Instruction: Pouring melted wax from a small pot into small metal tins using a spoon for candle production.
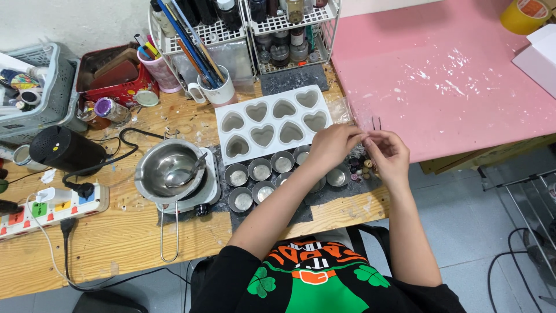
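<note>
Both hands are brought together at the wooden table's [116, 243] right edge: the left hand [331, 145] and right hand [389, 155] are pinched on something too small to identify. Just below them, small round metal tins [260, 170] are clustered beside a white heart-shaped mould [272, 123].

A white heart mould [272, 123] with 8 grey-shaded hollows lies on a pale wooden table [116, 232]. Beside it sit silver round tins [260, 170] on a dark grey mat [301, 211]. A shiny steel bowl [169, 168] rests on a white burner [202, 194]. The board [440, 75] at the right is pink, flecked with white. A white mug [219, 91] holds blue brushes [185, 35]. The shirt [313, 278] is black with green clovers and orange lettering.
</note>
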